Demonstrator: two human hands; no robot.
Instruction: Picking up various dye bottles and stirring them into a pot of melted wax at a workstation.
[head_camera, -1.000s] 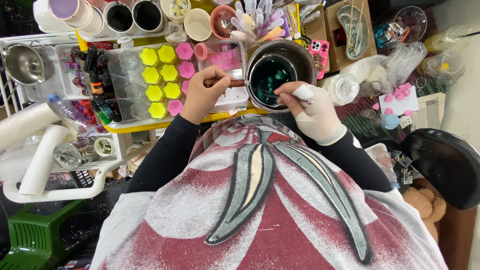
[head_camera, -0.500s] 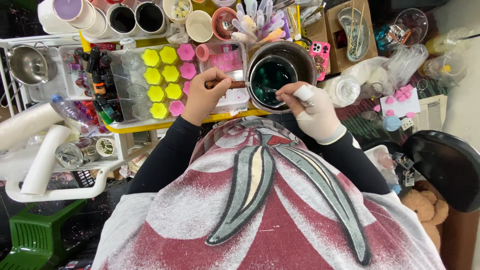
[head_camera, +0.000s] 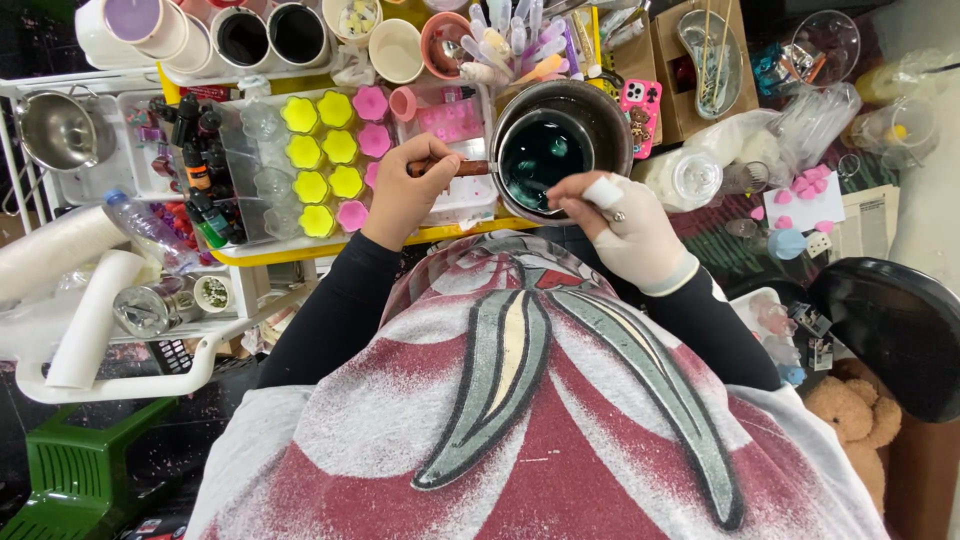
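The bare left hand (head_camera: 405, 195) has its fingers (head_camera: 440, 165) curled shut around the brown wooden handle (head_camera: 470, 168) of a small dark metal saucepan (head_camera: 600, 110), which sits just above the middle of the frame. The white-gloved right hand (head_camera: 630, 225) reaches over the pan's near rim with its fingers (head_camera: 575, 190) pinched closed on a thin stirring tool, mostly hidden by the glove; I cannot tell what kind it is. Inside the pan lies a dark green glossy liquid (head_camera: 540, 152). The pan looks stiff and moderately heavy for its size, and the liquid would slosh if it tipped, so the handle is the sound place to hold it; the metal wall may well be hot, judging by the handle-only grip. Left of the pan a clear plastic tray (head_camera: 235, 165) holds yellow and pink flower-shaped silicone moulds (head_camera: 325, 165), soft and light, easy to knock aside. Beyond, toward the upper edge, stand round cups and bowls (head_camera: 270, 35) and a cluster of pastel plastic droppers (head_camera: 510, 35). A pink phone case (head_camera: 640, 105) lies just right of the pan. The worktop (head_camera: 240, 252) has a yellow front edge and is crowded, leaving little free room near the pan. At the left, a white wire trolley (head_camera: 130, 385) carries paper rolls and jars, and a black chair seat (head_camera: 885, 330) shows at the right.
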